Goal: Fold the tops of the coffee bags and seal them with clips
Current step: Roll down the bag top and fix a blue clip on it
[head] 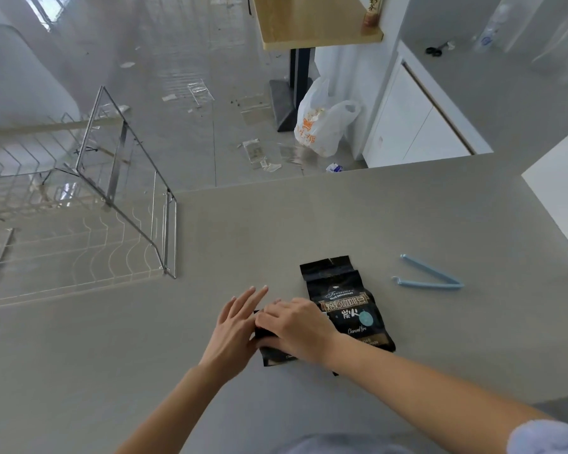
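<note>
Left of the printed coffee bag, the left hand, fingers straight, and the right hand, seemingly curled, hold a second bag. The blue clip lies to the right, nearer the right hand.

Past the far edge of the matte grey counter lies a glossy pale tiled floor littered with scraps — a chrome wire dish rack at the counter's left edge, white cabinets to the right, a light wooden table on a black post.
</note>
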A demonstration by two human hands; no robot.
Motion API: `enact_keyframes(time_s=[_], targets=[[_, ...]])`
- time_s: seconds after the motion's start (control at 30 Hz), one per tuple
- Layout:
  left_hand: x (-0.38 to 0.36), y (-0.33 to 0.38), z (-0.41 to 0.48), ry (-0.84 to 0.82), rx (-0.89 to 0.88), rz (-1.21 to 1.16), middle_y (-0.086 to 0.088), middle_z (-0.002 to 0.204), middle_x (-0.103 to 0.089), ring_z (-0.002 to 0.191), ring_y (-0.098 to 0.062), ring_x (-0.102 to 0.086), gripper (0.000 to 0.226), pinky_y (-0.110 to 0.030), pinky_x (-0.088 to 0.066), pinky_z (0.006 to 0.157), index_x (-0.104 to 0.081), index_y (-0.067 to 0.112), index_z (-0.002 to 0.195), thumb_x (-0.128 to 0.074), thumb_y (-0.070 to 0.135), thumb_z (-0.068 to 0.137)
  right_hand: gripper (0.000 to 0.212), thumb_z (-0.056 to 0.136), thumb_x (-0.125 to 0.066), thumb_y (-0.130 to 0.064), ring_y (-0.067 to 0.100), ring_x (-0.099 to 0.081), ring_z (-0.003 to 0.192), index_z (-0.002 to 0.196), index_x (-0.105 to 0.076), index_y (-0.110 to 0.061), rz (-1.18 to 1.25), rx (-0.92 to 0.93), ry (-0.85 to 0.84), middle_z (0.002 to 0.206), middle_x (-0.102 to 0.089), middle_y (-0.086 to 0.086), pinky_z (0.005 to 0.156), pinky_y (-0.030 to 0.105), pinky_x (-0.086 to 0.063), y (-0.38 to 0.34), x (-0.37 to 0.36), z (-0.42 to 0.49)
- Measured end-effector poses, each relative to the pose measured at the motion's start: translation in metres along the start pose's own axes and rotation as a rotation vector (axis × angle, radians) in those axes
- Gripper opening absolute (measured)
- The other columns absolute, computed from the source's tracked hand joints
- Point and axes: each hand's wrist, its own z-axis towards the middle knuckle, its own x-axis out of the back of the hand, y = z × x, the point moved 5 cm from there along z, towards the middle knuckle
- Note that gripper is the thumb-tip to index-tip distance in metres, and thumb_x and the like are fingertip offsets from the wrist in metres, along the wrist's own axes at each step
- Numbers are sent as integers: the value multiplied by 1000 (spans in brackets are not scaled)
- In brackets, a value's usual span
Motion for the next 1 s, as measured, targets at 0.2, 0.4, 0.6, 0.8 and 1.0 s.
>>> enact_keyframes(time_s=[0.2, 0.4, 0.6, 0.8, 1.0], targets=[[2, -1, 2, -9, 15, -152, 11, 148, -36, 140, -12, -26, 51, -36, -23, 114, -33, 37, 139, -51, 26, 92, 16, 84, -67, -32, 18, -64, 53, 79, -65, -17, 62, -26, 6, 66, -70, -2, 45, 26, -50, 4, -4, 10], [-12, 1, -14, -47, 23, -253, 18, 141, -42, 134, -2, -33, 48, -32, -30, 109, -45, 30, 134, -53, 22, 87, 26, 95, -50, -31, 34, -66, 76, 91, -63, -9, 350, -90, -142, 85, -71, 14, 63, 42, -51, 4, -13, -3], [-26, 4, -35, -9, 106, -377, 27, 138, -43, 127, 8, -39, 60, -19, -32, 105, -38, 48, 133, -63, 27, 83, 30, 98, -44, -32, 33, -66, 84, 94, -64, -11, 421, 39, -226, 96, -72, 9, 68, 46, -52, -14, -18, -12], [-7, 7, -17, -36, 134, -308, 26, 134, -41, 136, -2, -27, 45, -42, -27, 113, -55, 31, 126, -61, 22, 82, 26, 96, -46, -38, 13, -61, 77, 89, -62, -19, 558, -48, -243, 85, -69, -2, 65, 30, -46, 7, 1, 2], [22, 57, 3, -18, 15, -69, 17, 135, -43, 126, -4, -34, 45, -27, -27, 102, -48, 43, 122, -51, 54, 78, 29, 99, -39, -28, 5, -57, 74, 90, -65, -18, 563, -636, 99, 79, -61, -12, 67, 29, -48, 100, 8, -21]])
